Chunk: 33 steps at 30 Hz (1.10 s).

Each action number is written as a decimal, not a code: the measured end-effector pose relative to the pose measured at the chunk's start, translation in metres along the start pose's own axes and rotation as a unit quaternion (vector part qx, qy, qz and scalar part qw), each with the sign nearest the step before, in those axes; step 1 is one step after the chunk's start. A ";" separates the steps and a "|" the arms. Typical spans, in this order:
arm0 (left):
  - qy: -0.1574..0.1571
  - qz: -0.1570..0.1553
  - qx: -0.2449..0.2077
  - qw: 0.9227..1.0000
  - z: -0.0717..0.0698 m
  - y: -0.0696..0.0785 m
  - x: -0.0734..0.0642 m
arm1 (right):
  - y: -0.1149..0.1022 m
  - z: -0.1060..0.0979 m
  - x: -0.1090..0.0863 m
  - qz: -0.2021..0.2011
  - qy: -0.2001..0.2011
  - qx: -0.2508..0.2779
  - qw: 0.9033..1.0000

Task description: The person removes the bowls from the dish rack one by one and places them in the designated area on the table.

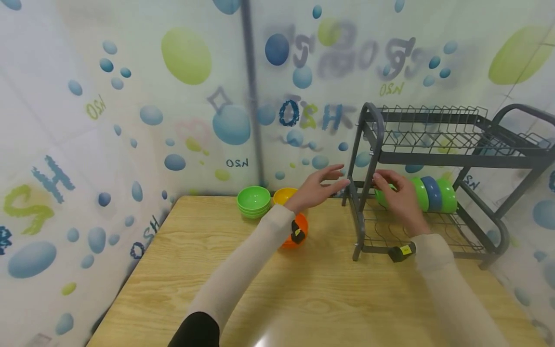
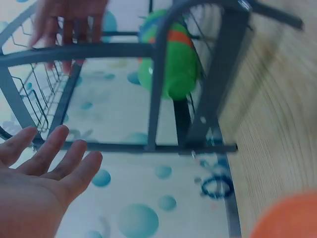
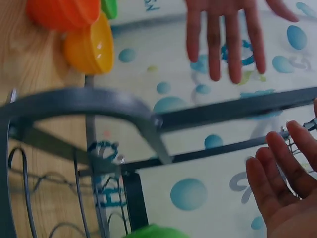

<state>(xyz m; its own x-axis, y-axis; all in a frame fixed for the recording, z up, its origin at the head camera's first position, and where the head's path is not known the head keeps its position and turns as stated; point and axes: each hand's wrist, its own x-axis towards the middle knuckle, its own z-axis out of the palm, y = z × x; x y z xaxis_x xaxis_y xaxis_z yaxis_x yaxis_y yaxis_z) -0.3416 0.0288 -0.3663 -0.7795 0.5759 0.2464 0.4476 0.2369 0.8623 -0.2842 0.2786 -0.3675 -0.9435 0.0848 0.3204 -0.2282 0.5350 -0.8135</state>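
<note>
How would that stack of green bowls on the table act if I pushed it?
The green stack would probably slide together, since its bowls sit nested. Its sides narrow downward, so a high push might tip it. Smooth, plastic-looking surfaces suggest stiff, light bowls.

Your left sleeve [image 1: 243, 265] and right sleeve [image 1: 455, 284] are plain cream, long and fairly snug, ending right around the wrists. Up near your left elbow there's a black fabric piece [image 1: 197, 330] with a rounded edge, can't tell if it's a band or another layer. You've also got small black blocks [image 1: 395, 254] at both wrists, each with a little yellow label [image 1: 406, 249]. Your fingers are bare, btw.
</note>
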 end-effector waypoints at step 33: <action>0.069 0.038 -0.004 0.997 0.054 0.040 0.036 | 0.087 -0.023 0.016 0.078 0.003 -0.143 0.987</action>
<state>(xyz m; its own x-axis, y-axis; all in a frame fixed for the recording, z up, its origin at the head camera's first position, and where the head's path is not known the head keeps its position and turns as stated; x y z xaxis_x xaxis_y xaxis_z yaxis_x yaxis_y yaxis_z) -0.3277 0.1012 -0.3467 -0.7969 0.4787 0.3685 0.5039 0.1903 0.8425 -0.3139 0.3458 -0.4218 -0.9603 0.1883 0.2058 -0.0030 0.7307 -0.6827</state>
